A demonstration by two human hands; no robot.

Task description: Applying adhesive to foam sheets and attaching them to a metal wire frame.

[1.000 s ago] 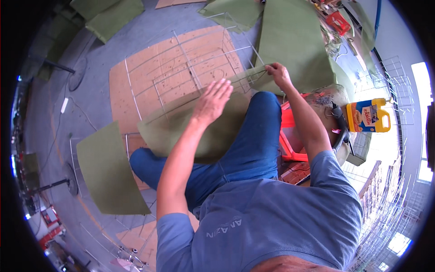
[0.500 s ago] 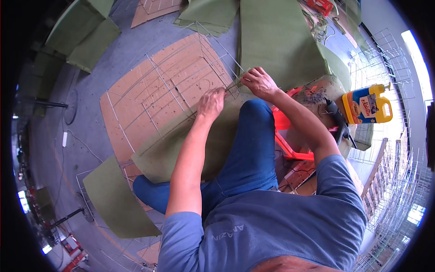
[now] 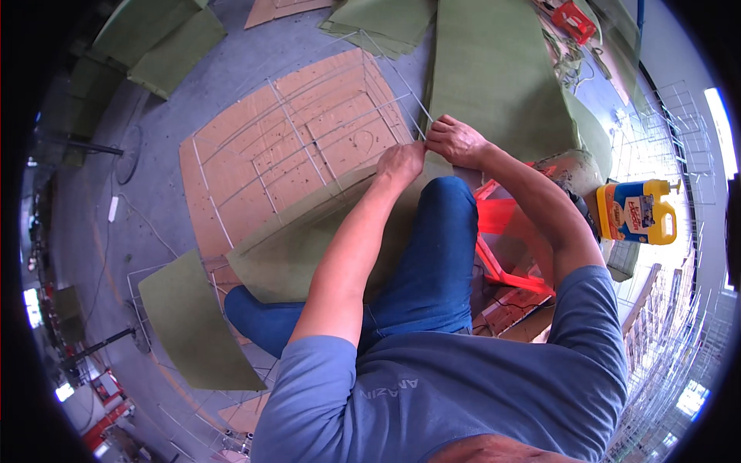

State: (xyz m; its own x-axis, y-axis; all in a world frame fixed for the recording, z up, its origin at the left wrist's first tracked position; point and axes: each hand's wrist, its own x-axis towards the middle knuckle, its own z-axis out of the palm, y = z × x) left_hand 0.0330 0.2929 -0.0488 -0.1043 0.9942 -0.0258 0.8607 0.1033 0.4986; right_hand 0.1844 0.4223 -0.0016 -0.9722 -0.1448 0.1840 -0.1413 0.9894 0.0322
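A wire frame [image 3: 292, 123] of thin metal rods extends in front of my knees. Along its near side lies a green fabric-like sheet [image 3: 309, 251], partly under my legs. My left hand [image 3: 401, 163] and my right hand [image 3: 457, 143] meet at the frame's right end, by the sheet's edge. Both have their fingers closed in a pinch, fingertips almost touching. What lies between them is too small and covered to make out; it may be the sheet's edge or a rod.
Brown cardboard [image 3: 224, 154] lies under the frame. Long green sheets [image 3: 494, 77] are stacked beyond my right hand. A red plastic stool [image 3: 498, 220] and a yellow jug [image 3: 661, 224] stand at right. Another green-covered wire frame [image 3: 193, 324] is at left; wire racks [image 3: 687, 309] line the right.
My left hand has moved right, up against my right hand, which stays near the frame's corner. The whole view has shifted a little. My right forearm now covers most of a black tool beside the jug.
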